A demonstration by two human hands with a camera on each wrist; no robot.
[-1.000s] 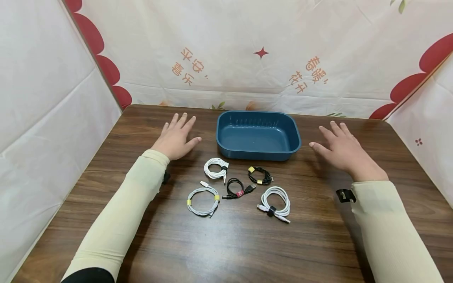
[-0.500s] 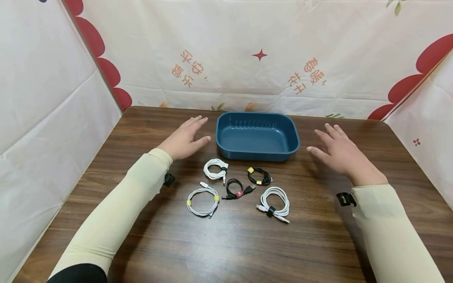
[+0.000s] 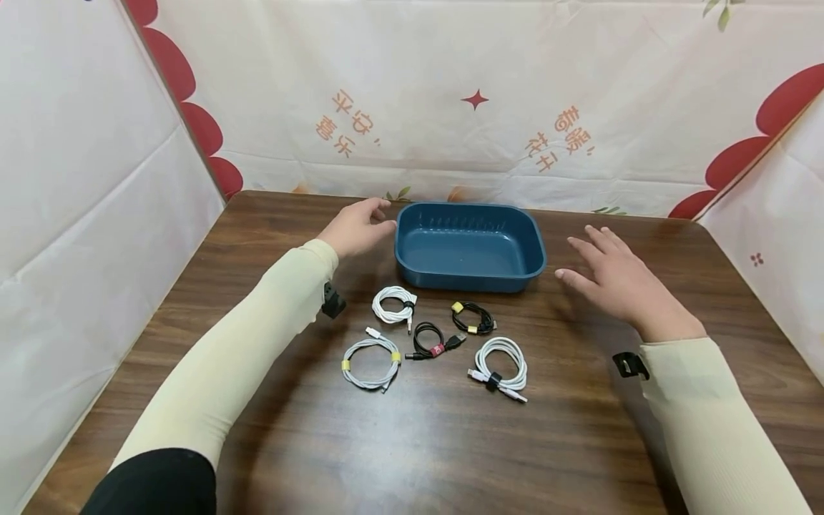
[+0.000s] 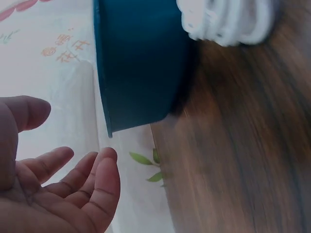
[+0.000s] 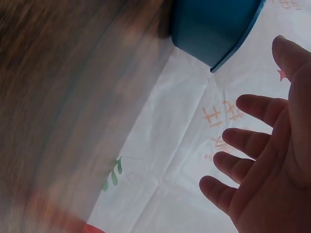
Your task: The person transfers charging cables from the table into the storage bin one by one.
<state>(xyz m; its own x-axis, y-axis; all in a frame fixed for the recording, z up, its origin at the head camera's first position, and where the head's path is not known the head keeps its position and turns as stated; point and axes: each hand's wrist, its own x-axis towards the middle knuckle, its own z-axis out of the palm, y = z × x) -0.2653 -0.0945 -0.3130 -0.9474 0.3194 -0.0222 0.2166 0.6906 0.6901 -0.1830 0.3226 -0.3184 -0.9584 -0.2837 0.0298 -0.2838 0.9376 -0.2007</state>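
A blue plastic basin [image 3: 470, 281] stands near the back of the table with nothing in it. My left hand [image 3: 360, 227] is beside its left wall, fingers loosely bent, thumb close to the rim; the left wrist view shows the hand [image 4: 68, 189] holding nothing. To the right of the basin my right hand [image 3: 614, 282] hovers over the table with fingers spread, also holding nothing. In front of the basin lie a white coiled cable [image 3: 380, 315], a black cable with yellow tags [image 3: 458, 324], a black USB cable with a red tie [image 3: 425, 353], a grey-white cable [image 3: 350, 349] and a thicker white cable [image 3: 521, 361].
The dark wooden table [image 3: 412, 458] carries the basin and the cables. White cloth walls [image 3: 412, 71] with red scallops and printed characters rise behind it and along both sides.
My left hand has moved right and a little farther back toward the basin's left rim, its fingers bending more. My right hand has barely shifted; basin and cables stay in place.
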